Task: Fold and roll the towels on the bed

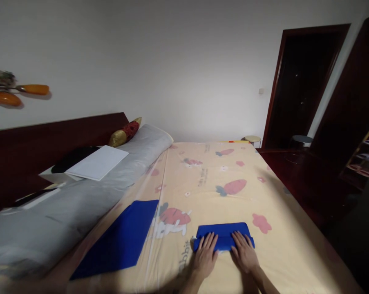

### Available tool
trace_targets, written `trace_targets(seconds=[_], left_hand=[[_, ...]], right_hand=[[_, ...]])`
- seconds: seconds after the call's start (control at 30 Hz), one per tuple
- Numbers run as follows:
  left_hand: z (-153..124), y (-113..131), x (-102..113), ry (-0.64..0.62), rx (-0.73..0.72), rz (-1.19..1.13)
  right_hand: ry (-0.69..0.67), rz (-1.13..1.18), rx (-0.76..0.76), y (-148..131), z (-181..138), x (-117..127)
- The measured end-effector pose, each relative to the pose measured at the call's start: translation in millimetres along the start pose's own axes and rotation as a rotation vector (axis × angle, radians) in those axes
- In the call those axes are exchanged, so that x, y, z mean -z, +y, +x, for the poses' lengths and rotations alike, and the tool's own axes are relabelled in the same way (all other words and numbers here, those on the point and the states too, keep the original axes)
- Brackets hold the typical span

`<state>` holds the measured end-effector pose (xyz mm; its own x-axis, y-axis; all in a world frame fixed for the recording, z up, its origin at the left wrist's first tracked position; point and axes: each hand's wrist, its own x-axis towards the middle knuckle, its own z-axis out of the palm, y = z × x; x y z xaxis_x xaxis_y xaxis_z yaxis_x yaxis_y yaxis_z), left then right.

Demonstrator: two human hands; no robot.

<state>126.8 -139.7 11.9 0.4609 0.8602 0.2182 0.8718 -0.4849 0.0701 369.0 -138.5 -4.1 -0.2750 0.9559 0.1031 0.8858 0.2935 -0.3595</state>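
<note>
A folded blue cloth (224,230) lies on the bed in front of me, its near part doubled over in a flat band. My left hand (205,255) rests on the left end of it, palm down with the fingers stretched out. On the right end, my right hand (244,251) lies flat too, fingers extended. A small white tag or corner shows at the cloth's left edge. To the left, a larger blue piece (119,241) is spread flat on the sheet, apart from both hands.
The bed sheet (202,183) is cream with strawberries and rabbits. Along the left runs a long grey bolster (110,196) with a white board (98,162) on it, before a dark headboard (49,134). Stools (252,139) stand past the bed, near a dark door (303,85).
</note>
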Motion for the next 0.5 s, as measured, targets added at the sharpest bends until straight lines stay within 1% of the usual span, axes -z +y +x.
trace_targets(seconds=[0.07, 0.13, 0.17, 0.23, 0.3, 0.37, 0.43, 0.5], left_hand=[[-12.9, -22.2, 4.0, 0.0, 0.033, 0.029], [-17.9, -31.0, 3.1, 0.007, 0.055, 0.048], [-16.4, -28.5, 0.7, 0.019, 0.069, 0.056], [-6.5, -11.8, -6.6, 0.047, 0.094, 0.059], [7.3, 11.7, -13.9, 0.04, 0.064, 0.021], [17.8, 28.3, -17.1, -0.006, 0.003, -0.047], [20.9, 28.6, -14.7, -0.045, -0.027, -0.096], [17.0, 13.1, -8.1, -0.059, 0.029, -0.103]], right_hand=[[0.026, -0.017, -0.061, 22.8, -7.7, 1.9], [0.055, -0.047, -0.109, 31.7, -10.7, 0.2], [0.077, -0.062, -0.122, 29.2, -10.0, -2.3], [0.118, -0.077, -0.115, 12.7, -5.2, -9.6], [0.109, -0.055, -0.043, -9.1, 1.0, -16.9], [0.057, -0.016, 0.048, -22.8, 5.3, -20.1], [0.026, 0.003, 0.069, -20.0, 6.7, -17.3], [0.03, -0.013, -0.009, -2.8, 5.6, -9.7]])
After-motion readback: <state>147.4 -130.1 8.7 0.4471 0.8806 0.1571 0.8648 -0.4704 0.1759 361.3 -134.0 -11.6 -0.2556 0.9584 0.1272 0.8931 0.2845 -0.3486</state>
